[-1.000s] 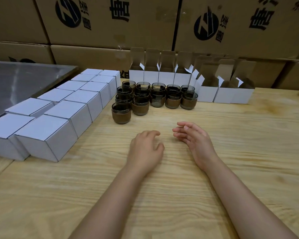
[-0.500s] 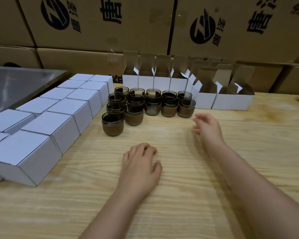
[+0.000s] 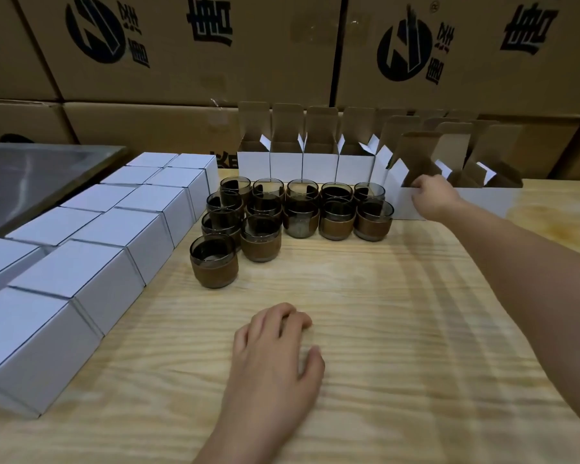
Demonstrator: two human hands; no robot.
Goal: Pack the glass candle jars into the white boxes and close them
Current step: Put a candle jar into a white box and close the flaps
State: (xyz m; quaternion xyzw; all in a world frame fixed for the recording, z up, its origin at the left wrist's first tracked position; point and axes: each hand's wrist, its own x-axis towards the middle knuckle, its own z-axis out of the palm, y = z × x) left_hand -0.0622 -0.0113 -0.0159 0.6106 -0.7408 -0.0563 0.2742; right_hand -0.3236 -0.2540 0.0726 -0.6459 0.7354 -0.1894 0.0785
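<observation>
The right hand (image 3: 432, 197) grips the front rim of an open box (image 3: 405, 205) just right of the jars (image 3: 214, 261), smoky glass cups with brown bands clustered on the table (image 3: 382, 313); best to slide it nearer gently, flaps upright, clear of the glass, while the left hand (image 3: 275, 349) lies relaxed.

Smoked-glass candle jars with brown bands (image 3: 300, 217) stand upright in a tight cluster. Closed white cardboard boxes (image 3: 138, 229) form two rows to their left. Open white boxes (image 3: 318, 165) – flaps raised – line the rear; the right hand (image 3: 432, 197) grips the front rim of the end open box (image 3: 404, 207).
</observation>
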